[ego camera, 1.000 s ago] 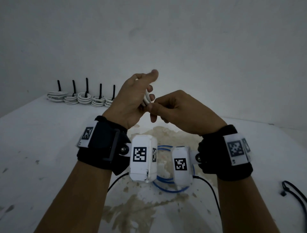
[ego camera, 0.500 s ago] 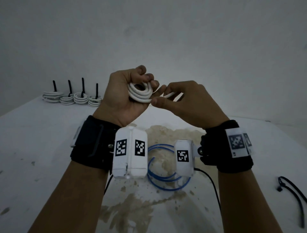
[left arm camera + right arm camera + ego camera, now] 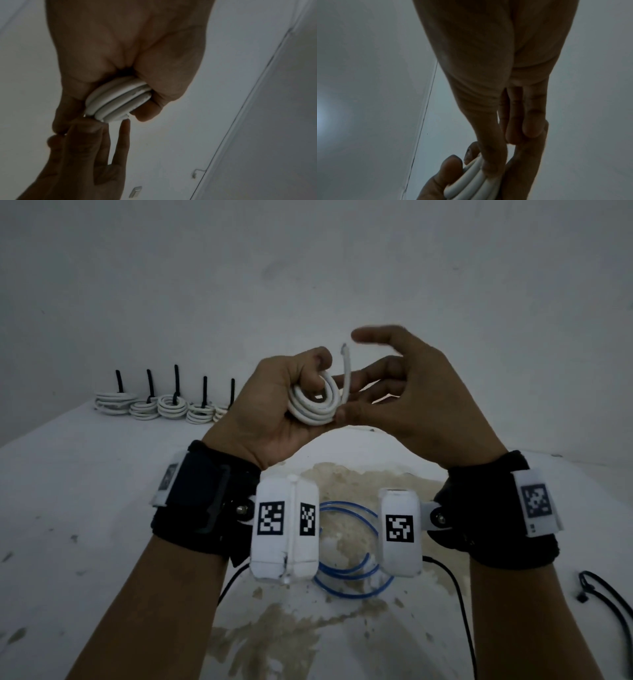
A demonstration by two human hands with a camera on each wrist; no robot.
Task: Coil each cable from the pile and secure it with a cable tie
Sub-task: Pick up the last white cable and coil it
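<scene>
1. Five tied coils [image 3: 161,405] stood in a row at the far left of the desk [image 3: 85,491], each with a black tie upright. This part of the task appeared done.
2. The left hand [image 3: 270,412] gripped the white coil [image 3: 313,402] in the air above the desk, thumb through its centre. The coil was wound but carried no tie.
3. The right hand [image 3: 407,395] was spread and relaxed, its thumb tip touching the coil's edge. The free end [image 3: 346,371] stood upright beside its fingers.
4. A blue cable [image 3: 346,573] lay loose on the desk, still to be coiled.
5. A black tie [image 3: 606,594] lay at the right edge.
6. The desk was white and bore a brown stain [image 3: 356,484]. A plain grey wall [image 3: 308,268] stood behind.
</scene>
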